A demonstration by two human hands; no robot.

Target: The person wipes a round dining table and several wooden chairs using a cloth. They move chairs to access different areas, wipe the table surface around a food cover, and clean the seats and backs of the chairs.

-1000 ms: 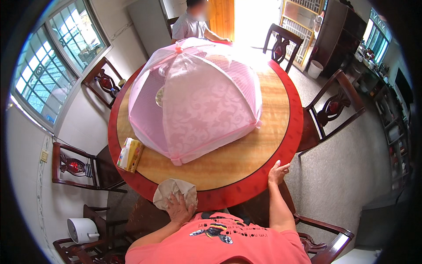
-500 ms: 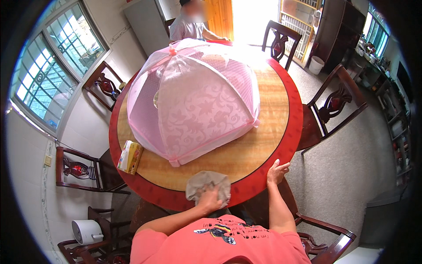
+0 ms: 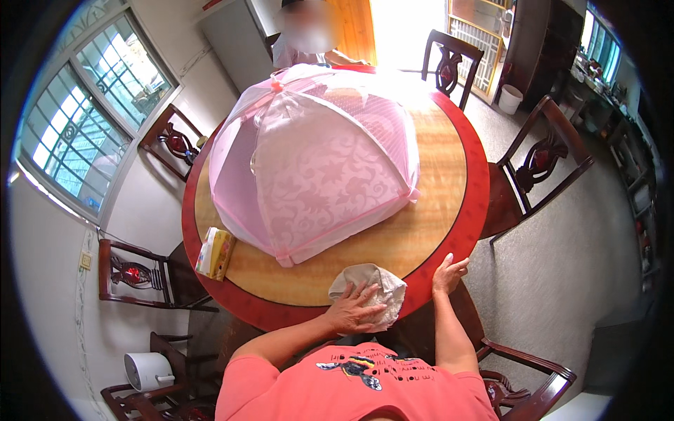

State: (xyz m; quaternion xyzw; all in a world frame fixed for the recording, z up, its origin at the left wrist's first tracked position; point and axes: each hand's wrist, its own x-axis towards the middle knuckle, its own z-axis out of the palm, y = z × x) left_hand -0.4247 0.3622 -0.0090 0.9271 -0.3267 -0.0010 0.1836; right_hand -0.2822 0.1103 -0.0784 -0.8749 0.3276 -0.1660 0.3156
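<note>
My left hand lies flat on a crumpled greyish-beige cloth, fingers spread, pressing it against the near edge of the round table. That table has a wood-patterned top and a red rim. At the rim's near right, my right hand rests by the edge with its fingers stretched out and nothing in it. Just beyond the cloth stands a pink mesh food cover, opened like a tent over the table's middle; what lies under it is mostly hidden.
A yellow and white tissue pack sits at the table's left edge. Dark wooden chairs, one on the right and one on the left, stand around. Across the table is another person. A white bucket stands on the floor.
My left hand has pushed the cloth to the right along the near edge, and its fingers now show spread on top. My right hand stays at the rim. The view has shifted slightly.
</note>
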